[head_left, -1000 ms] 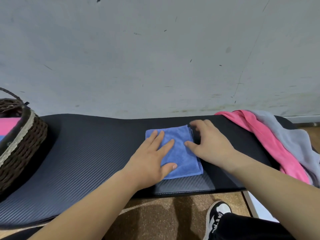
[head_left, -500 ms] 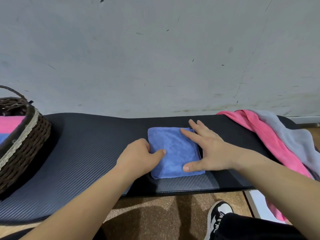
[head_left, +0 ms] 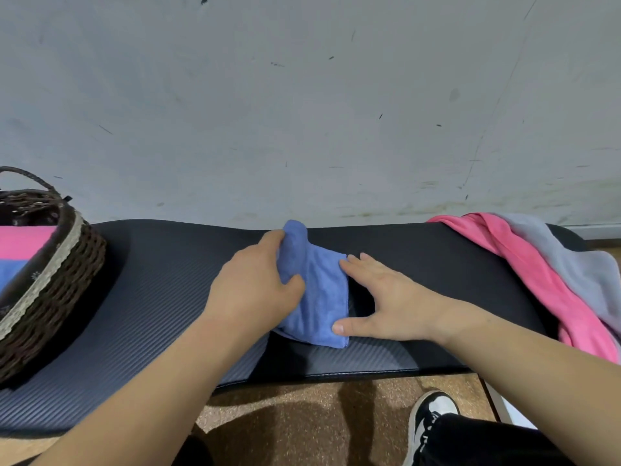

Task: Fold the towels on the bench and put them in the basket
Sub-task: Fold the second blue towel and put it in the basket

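Note:
A folded blue towel [head_left: 316, 290] lies mid-bench on the black padded bench [head_left: 161, 290]. My left hand [head_left: 255, 287] grips its left side and lifts that edge, so the far corner stands up. My right hand [head_left: 386, 297] rests flat against the towel's right edge, fingers spread, thumb on its near corner. A dark woven basket [head_left: 57, 284] sits at the left end of the bench, with a folded pink towel [head_left: 23, 242] and a blue one [head_left: 10, 272] inside. A pink towel [head_left: 537, 274] and a grey towel [head_left: 578, 264] lie crumpled at the right end.
A grey scuffed wall [head_left: 302, 112] rises directly behind the bench. Below the bench's front edge is brown floor [head_left: 302, 415], with my black-and-white shoe [head_left: 430, 418] and dark trouser leg at lower right. The basket has a thin arched handle [head_left: 30, 176].
My left hand went from flat on the towel to gripping its left side and raising it. My right hand shifted to the towel's right edge. The view drifted slightly right.

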`<action>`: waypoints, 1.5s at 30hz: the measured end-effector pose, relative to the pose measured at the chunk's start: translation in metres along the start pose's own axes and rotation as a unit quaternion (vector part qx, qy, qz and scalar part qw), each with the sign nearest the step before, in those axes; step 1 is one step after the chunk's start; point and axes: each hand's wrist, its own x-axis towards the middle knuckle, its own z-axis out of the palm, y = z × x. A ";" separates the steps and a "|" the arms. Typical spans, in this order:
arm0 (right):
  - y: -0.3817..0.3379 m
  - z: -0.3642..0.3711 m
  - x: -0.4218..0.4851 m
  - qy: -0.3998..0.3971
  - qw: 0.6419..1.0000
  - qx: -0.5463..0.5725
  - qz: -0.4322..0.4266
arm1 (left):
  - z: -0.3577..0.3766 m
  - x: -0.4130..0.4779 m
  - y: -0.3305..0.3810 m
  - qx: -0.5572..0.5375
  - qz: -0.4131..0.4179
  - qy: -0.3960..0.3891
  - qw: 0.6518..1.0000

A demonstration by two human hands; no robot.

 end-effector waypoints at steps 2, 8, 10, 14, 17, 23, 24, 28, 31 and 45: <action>0.000 0.004 0.001 -0.002 1.000 -0.004 0.002 | 0.006 -0.005 0.013 0.017 0.039 0.002 0.999; 0.003 0.004 0.002 0.003 1.000 0.021 0.012 | 0.027 -0.007 0.030 0.072 0.094 -0.055 0.991; 0.006 0.005 0.003 0.004 1.000 0.029 0.009 | 0.031 -0.007 0.031 0.052 0.117 -0.074 0.989; 0.006 -0.002 0.002 -0.003 0.997 0.070 0.023 | 0.037 -0.002 0.025 0.112 0.161 -0.104 0.975; 0.004 -0.006 0.001 -0.009 0.997 0.075 0.034 | 0.045 0.001 0.015 0.120 0.197 -0.078 0.970; 0.005 -0.013 0.001 0.020 0.998 0.058 0.030 | 0.081 0.007 0.001 0.160 0.221 -0.075 0.959; 0.006 -0.016 0.001 0.047 0.997 0.054 0.035 | 0.086 0.009 0.000 0.167 0.218 -0.074 0.959; 0.003 -0.023 0.004 0.134 0.983 0.115 0.058 | 0.093 0.009 0.000 0.155 0.228 -0.037 0.961; -0.007 -0.021 0.006 0.113 0.979 0.168 0.036 | 0.092 0.008 0.002 0.128 0.232 -0.042 0.963; -0.012 -0.026 0.010 0.109 0.986 0.106 0.062 | 0.055 -0.004 0.008 0.020 -0.015 -0.083 0.996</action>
